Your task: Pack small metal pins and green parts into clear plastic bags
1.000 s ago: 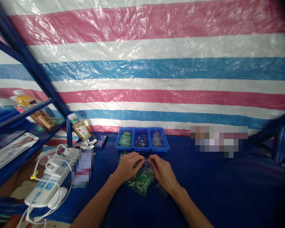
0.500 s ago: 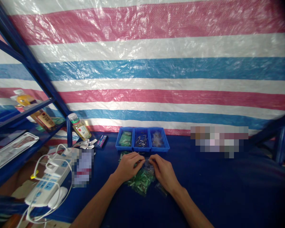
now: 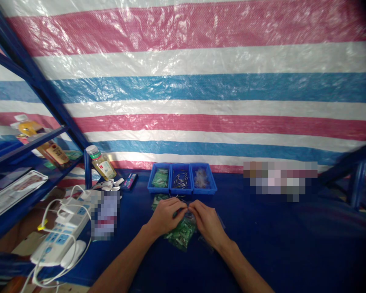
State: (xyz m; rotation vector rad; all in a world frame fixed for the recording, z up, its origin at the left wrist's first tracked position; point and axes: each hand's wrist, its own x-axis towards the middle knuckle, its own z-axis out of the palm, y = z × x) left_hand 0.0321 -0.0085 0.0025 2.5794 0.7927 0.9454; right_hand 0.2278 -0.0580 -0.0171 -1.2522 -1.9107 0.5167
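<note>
My left hand (image 3: pixel 167 215) and my right hand (image 3: pixel 207 221) meet fingertip to fingertip over the blue table. Both are closed in a pinch; whatever lies between the fingertips is too small and covered to make out. Under them lies a pile of small green packets (image 3: pixel 181 235), partly covered by the left hand. More green packets (image 3: pixel 159 200) stick out behind the left hand. Clear plastic bags (image 3: pixel 205 244) lie beside and partly beneath the right hand. Just beyond stand three joined blue bins, holding green packets (image 3: pixel 160 178), thin metal pieces (image 3: pixel 181 179) and clear plastic pieces (image 3: pixel 201 179).
At left are a white power strip (image 3: pixel 64 228) with tangled cables, a bottle (image 3: pixel 101 163), a small dark box (image 3: pixel 129 181) and a blue metal rack (image 3: pixel 61 118). A striped plastic sheet (image 3: pixel 201 87) hangs behind the table. Blurred-out items lie at right and left.
My hands have drawn together, so the thin piece seen between the fingertips before is now hidden. The view has shifted slightly.
</note>
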